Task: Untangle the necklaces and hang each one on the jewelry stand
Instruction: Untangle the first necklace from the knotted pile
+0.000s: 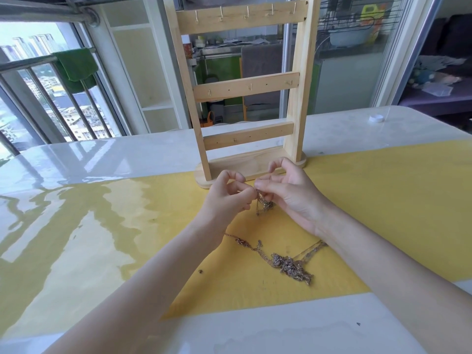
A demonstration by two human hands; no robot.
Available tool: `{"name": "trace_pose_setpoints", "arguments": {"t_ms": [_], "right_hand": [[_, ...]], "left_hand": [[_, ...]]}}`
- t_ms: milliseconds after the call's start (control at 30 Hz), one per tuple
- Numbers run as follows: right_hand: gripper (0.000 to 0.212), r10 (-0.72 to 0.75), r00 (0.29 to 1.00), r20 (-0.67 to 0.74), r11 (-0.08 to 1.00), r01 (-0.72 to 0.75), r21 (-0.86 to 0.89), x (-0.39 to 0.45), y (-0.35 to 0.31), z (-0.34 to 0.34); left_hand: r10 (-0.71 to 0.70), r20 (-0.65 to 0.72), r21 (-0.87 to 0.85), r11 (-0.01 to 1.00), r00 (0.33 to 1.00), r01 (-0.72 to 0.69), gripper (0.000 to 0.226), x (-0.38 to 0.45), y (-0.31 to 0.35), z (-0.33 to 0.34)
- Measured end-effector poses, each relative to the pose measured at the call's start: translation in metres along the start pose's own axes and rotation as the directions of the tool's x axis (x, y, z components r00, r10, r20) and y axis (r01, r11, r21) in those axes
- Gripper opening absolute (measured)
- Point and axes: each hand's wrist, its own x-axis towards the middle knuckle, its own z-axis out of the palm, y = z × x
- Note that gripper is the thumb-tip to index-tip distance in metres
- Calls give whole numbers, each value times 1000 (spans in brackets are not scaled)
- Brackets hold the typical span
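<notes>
Head view, both hands (258, 194) pinching tangled chain (263, 204), strands indistinguishable, stand (242, 80) top cropped.

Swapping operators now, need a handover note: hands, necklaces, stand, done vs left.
Left hand and right hand: both pinch a small chain clump, lifted just in front of the jewelry stand.
Tangled pile of the other necklaces lies on the yellow mat, nearer the person, between the forearms.
Done: nothing hung; the stand's hooks are bare.
Left: free the held chain, hang it, then untangle and hang the rest.
</notes>
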Motion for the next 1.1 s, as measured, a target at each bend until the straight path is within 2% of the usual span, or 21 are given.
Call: {"name": "trace_pose_setpoints", "arguments": {"t_ms": [100, 167, 300, 367, 433, 533, 667, 800, 867, 933, 1033, 1100], "right_hand": [[31, 0, 1000, 8, 996, -1, 88, 1, 0, -1], [29, -19, 999, 43, 998, 16, 66, 1, 1, -2], [26, -86, 990, 113, 967, 111, -231, 0, 0, 1], [25, -106, 986, 125, 940, 140, -310, 0, -1, 3], [23, -94, 989, 112, 943, 124, -310, 0, 0, 3], [20, -49, 998, 38, 980, 56, -190, 2, 2, 2], [22, -69, 998, 11, 972, 70, -225, 0, 5, 3], [20, -92, 994, 52, 955, 103, -279, -2, 6, 3], [21, -112, 992, 64, 932, 127, -340, -1, 6, 1], [21, -118, 989, 84, 907, 142, -397, 0, 5, 1], [20, -125, 981, 146, 873, 179, -453, 2, 4, 1], [17, -163, 971, 177, 828, 232, -511, 4, 3, 0]], "left_hand": [[-108, 20, -223, 969, 994, 110, 22, 2, 3, -4], [-171, 34, -361, 916, 985, 172, 19, 3, 6, -5], [-294, 58, -512, 812, 954, 281, 11, 5, 7, -6], [-271, 33, -516, 820, 962, 248, 12, 5, 5, -5], [-179, -17, -441, 884, 984, 153, 17, 4, 3, -5], [-35, -41, -162, 986, 999, 28, 23, 2, 0, -4], [-13, 31, 67, 998, 999, 11, 23, -2, -3, 2], [47, -5, 168, 985, 999, -45, 23, -2, -1, 2], [38, -56, 111, 993, 998, -31, 22, 0, 1, -3], [-36, -83, -56, 998, 996, 32, 22, 1, 2, -8], [-184, -18, -356, 920, 983, 165, 21, 1, 5, -9], [-196, 3, -434, 883, 981, 178, 20, 2, 5, -9]]}}
